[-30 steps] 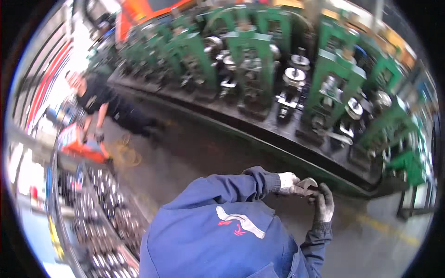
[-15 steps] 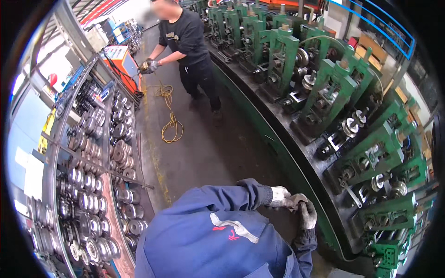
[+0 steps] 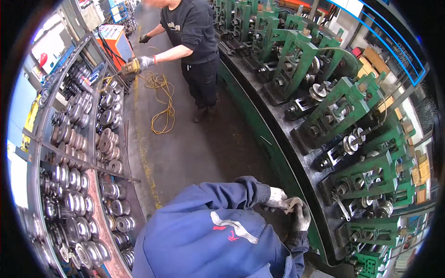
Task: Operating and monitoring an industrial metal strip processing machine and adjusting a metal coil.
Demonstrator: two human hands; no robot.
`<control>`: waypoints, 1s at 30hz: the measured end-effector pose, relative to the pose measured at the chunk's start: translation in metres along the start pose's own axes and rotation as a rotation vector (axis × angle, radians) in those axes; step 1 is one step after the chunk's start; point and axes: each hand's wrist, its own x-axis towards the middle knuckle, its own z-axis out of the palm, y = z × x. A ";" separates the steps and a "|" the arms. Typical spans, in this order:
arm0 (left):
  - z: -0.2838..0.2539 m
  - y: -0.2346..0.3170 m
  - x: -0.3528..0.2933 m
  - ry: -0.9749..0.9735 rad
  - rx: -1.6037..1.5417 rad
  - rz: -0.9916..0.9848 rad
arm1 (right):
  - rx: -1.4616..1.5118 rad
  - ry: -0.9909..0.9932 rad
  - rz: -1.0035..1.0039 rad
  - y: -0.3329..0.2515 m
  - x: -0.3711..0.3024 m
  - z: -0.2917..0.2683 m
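Both of my hands are in grey-white work gloves with dark patches. My left hand (image 3: 276,199) has its fingers closed on a small, flat, rounded greyish piece (image 3: 293,204). From the other side, the fingers of my right hand (image 3: 302,217) grip the same piece, darkened at the fingertips. I cannot make out its exact kind. My hands are in front of my blue jacket (image 3: 204,231), beside the green side (image 3: 271,148) of a long machine bed.
Green roller stands (image 3: 296,69) line the machine bed on the right, a wrench (image 3: 342,207) among them. Metal rollers (image 3: 79,204) fill the rack on the left. Ahead, a co-worker (image 3: 194,37) holds a yellow power tool (image 3: 131,67); a yellow cord (image 3: 163,118) lies on the floor.
The co-worker's hands have parted, one reaching toward the rack with the yellow tool. My view has shifted slightly; my hands keep holding the rounded piece, which shows more of its flat face.
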 end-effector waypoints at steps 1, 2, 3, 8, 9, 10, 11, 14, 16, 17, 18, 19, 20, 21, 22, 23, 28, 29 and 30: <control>-0.006 -0.002 0.000 -0.008 -0.012 0.009 | 0.003 -0.003 -0.002 0.000 0.003 0.004; -0.011 -0.004 -0.001 -0.005 -0.008 0.020 | 0.005 -0.005 -0.004 -0.001 0.007 0.008; -0.014 -0.004 -0.001 -0.004 -0.004 0.032 | 0.008 -0.006 -0.007 -0.002 0.009 0.011; -0.029 0.011 -0.006 0.044 0.079 -0.003 | -0.117 0.171 0.016 -0.009 0.010 0.028; -0.029 0.003 0.007 0.057 0.171 0.056 | -0.095 0.202 0.029 0.001 0.010 0.021; -0.024 -0.014 0.028 0.068 0.260 0.111 | -0.094 0.206 0.025 0.001 0.007 0.023; -0.021 -0.018 0.037 0.073 0.352 0.169 | -0.089 0.217 0.018 -0.002 0.002 0.025; -0.009 0.003 0.036 -0.050 0.202 -0.001 | -0.001 0.270 0.046 0.002 -0.013 0.015; 0.003 0.017 0.040 -0.130 0.141 -0.068 | 0.018 0.320 0.061 0.006 -0.027 -0.001; 0.012 0.020 0.046 -0.161 0.145 -0.059 | 0.026 0.352 0.059 0.006 -0.036 -0.007; 0.023 0.024 0.054 -0.192 0.152 -0.045 | 0.033 0.385 0.053 0.004 -0.045 -0.013; 0.036 0.027 0.063 -0.221 0.173 -0.025 | 0.038 0.419 0.043 0.004 -0.058 -0.023; 0.052 0.027 0.074 -0.252 0.193 -0.005 | 0.083 0.434 0.047 0.015 -0.071 -0.041; 0.067 0.032 0.085 -0.282 0.221 0.013 | 0.076 0.483 0.024 0.017 -0.085 -0.055; 0.081 0.055 0.086 -0.334 0.246 -0.120 | 0.075 0.537 0.001 0.019 -0.098 -0.067; 0.098 0.058 0.097 -0.345 0.304 -0.075 | 0.072 0.590 -0.024 0.018 -0.110 -0.080; 0.229 0.092 0.153 -0.533 0.495 0.118 | 0.322 0.659 -0.182 0.021 -0.213 -0.163; 0.252 0.095 0.159 -0.541 0.507 0.131 | 0.358 0.631 -0.190 0.017 -0.232 -0.180; 0.283 0.119 0.152 -0.538 0.551 0.128 | 0.393 0.660 -0.190 0.032 -0.254 -0.201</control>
